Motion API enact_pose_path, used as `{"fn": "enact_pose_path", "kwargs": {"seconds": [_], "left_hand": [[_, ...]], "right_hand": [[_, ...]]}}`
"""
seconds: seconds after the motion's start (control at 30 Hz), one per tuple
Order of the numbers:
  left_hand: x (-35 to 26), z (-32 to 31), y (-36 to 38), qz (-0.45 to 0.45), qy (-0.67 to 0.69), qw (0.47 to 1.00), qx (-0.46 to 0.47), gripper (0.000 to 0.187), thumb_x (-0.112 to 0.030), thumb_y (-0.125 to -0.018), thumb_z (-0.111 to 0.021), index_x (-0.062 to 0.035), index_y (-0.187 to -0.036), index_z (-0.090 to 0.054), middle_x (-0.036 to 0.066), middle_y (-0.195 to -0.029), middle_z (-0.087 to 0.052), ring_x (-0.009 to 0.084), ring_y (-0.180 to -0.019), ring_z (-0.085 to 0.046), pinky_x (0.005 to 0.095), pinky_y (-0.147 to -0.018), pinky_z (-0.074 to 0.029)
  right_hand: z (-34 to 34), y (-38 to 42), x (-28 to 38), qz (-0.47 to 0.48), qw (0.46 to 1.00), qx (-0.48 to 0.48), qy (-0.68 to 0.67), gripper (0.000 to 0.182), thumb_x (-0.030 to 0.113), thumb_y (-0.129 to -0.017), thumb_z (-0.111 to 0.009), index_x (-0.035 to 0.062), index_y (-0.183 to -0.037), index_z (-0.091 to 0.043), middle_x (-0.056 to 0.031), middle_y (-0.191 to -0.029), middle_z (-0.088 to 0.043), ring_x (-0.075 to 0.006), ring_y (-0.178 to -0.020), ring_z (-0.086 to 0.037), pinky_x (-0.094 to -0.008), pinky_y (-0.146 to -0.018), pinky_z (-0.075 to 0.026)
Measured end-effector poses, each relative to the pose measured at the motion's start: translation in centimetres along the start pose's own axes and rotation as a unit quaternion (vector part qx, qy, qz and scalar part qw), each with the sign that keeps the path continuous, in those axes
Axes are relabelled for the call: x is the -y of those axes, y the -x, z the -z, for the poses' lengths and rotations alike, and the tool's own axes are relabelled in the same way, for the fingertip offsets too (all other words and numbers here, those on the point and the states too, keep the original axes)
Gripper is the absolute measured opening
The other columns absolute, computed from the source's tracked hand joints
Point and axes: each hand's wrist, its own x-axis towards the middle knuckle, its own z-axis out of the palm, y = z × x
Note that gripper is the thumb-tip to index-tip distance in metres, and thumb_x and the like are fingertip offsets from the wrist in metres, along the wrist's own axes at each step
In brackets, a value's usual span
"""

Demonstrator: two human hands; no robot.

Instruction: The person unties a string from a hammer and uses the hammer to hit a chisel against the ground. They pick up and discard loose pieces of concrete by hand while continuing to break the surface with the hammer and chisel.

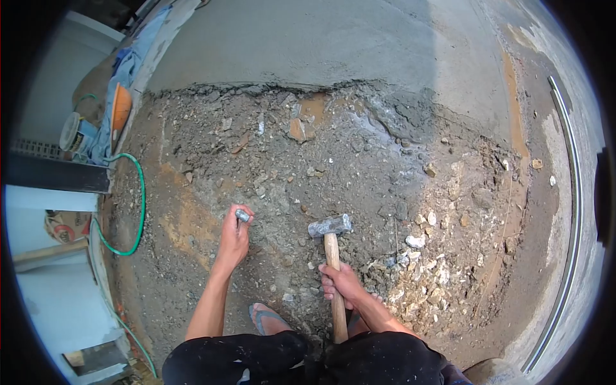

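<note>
My right hand (343,284) is wrapped around the wooden handle of a sledgehammer (332,247). Its grey, worn steel head (330,226) points away from me, above the rubble. To the left, my left hand (234,234) is closed around a short metal bar (242,215). Only the blunt, rounded grey end of the bar shows above the fist; its lower part is hidden, so its exact kind cannot be told. The bar and the hammer head are apart. Broken stony ground (276,192) lies beneath both hands.
Smooth wet concrete (308,45) spreads beyond the rubble, with a ragged near edge. Pale broken stones (423,276) lie at right. A green hose (142,212), an orange cone-shaped object (120,108) and a white bucket (77,133) are at left. A long metal strip (576,192) runs along the right.
</note>
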Motion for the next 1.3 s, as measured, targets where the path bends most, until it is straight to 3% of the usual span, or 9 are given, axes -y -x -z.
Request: {"fn": "enact_pose_path", "kwargs": {"seconds": [0.2,0.33,0.43,0.8,1.07,1.13,1.2,1.27,1.3], "left_hand": [[-5.0,-3.7,-0.3,-0.104,-0.161,0.977,0.09,0.036,0.014,-0.077,-0.053,-0.0022,-0.109,-0.051,0.015,-0.104,-0.054,0.0352,-0.102,-0.051,0.0419,-0.093,-0.044],[-5.5,-9.3,-1.5,-0.198,-0.232,0.945,0.115,0.04,0.011,-0.074,-0.054,0.0007,-0.112,-0.051,0.017,-0.107,-0.051,0.0371,-0.108,-0.05,0.0541,-0.103,-0.039],[-5.3,-12.0,-1.9,-0.174,-0.206,0.958,0.097,0.039,0.011,-0.076,-0.053,0.0021,-0.113,-0.051,0.017,-0.107,-0.05,0.0369,-0.109,-0.05,0.0566,-0.109,-0.034],[-3.8,-11.7,-5.1,-0.152,-0.179,0.967,0.102,0.05,0.017,-0.069,-0.05,0.0062,-0.117,-0.046,0.02,-0.106,-0.048,0.0377,-0.099,-0.048,0.0468,-0.09,-0.041],[-3.0,-11.6,-6.2,-0.12,-0.171,0.973,0.101,0.048,0.018,-0.071,-0.047,0.0101,-0.118,-0.044,0.022,-0.105,-0.049,0.038,-0.1,-0.049,0.0463,-0.092,-0.041],[-3.0,-11.5,-6.6,-0.143,-0.153,0.973,0.092,0.046,0.017,-0.071,-0.047,0.0099,-0.117,-0.044,0.023,-0.104,-0.05,0.0383,-0.098,-0.049,0.0466,-0.091,-0.041],[-3.0,-11.6,-6.8,-0.151,-0.164,0.971,0.085,0.044,0.017,-0.07,-0.05,0.0076,-0.113,-0.046,0.022,-0.105,-0.052,0.038,-0.1,-0.051,0.0467,-0.091,-0.042],[-2.2,-11.8,-6.3,-0.159,-0.178,0.968,0.082,0.042,0.017,-0.069,-0.053,0.0054,-0.109,-0.047,0.022,-0.107,-0.053,0.0376,-0.102,-0.052,0.0468,-0.091,-0.042],[-1.3,-11.9,-6.0,-0.149,-0.208,0.961,0.102,0.041,0.017,-0.07,-0.053,0.0055,-0.108,-0.048,0.022,-0.106,-0.053,0.0377,-0.101,-0.052,0.0468,-0.092,-0.042]], "right_hand": [[0.3,-0.2,0.4,0.088,0.986,-0.068,0.123,0.014,0.014,-0.099,-0.057,0.0105,-0.099,-0.043,0.0034,-0.062,-0.04,-0.0068,-0.044,-0.037,-0.0243,-0.038,-0.033],[0.7,1.1,-0.3,0.153,0.953,-0.134,0.224,0.021,0.018,-0.097,-0.062,0.003,-0.103,-0.048,-0.0004,-0.061,-0.048,-0.0103,-0.043,-0.046,-0.0275,-0.036,-0.038],[0.6,3.8,0.3,0.202,0.941,-0.184,0.199,0.02,0.017,-0.096,-0.062,0.0032,-0.1,-0.048,-0.0003,-0.062,-0.049,-0.0096,-0.043,-0.045,-0.0267,-0.036,-0.037],[-2.7,8.1,5.9,0.234,0.944,-0.157,0.171,0.02,0.024,-0.102,-0.055,0.0083,-0.103,-0.043,0.0045,-0.059,-0.038,-0.0044,-0.042,-0.034,-0.0219,-0.035,-0.029],[-10.0,10.3,12.0,0.57,0.808,-0.135,0.054,0.028,0.034,-0.105,-0.048,0.0101,-0.092,-0.041,0.0042,-0.053,-0.03,-0.004,-0.038,-0.027,-0.0211,-0.032,-0.025],[-9.2,7.2,10.7,0.578,0.796,-0.152,0.096,0.027,0.031,-0.104,-0.05,0.0103,-0.09,-0.041,0.0036,-0.054,-0.034,-0.0049,-0.038,-0.031,-0.0226,-0.033,-0.028],[-7.7,2.1,7.2,0.447,0.857,-0.228,0.119,0.024,0.026,-0.103,-0.053,0.0095,-0.09,-0.042,0.0027,-0.057,-0.039,-0.0063,-0.04,-0.035,-0.0242,-0.034,-0.032],[-5.8,0.3,7.1,0.199,0.932,-0.183,0.241,0.02,0.022,-0.102,-0.055,0.0089,-0.093,-0.043,0.0021,-0.06,-0.043,-0.0069,-0.042,-0.038,-0.0249,-0.036,-0.034],[-5.2,0.9,7.4,0.196,0.933,-0.193,0.233,0.019,0.022,-0.101,-0.055,0.0089,-0.093,-0.043,0.0022,-0.06,-0.043,-0.0068,-0.042,-0.038,-0.025,-0.036,-0.034]]}}
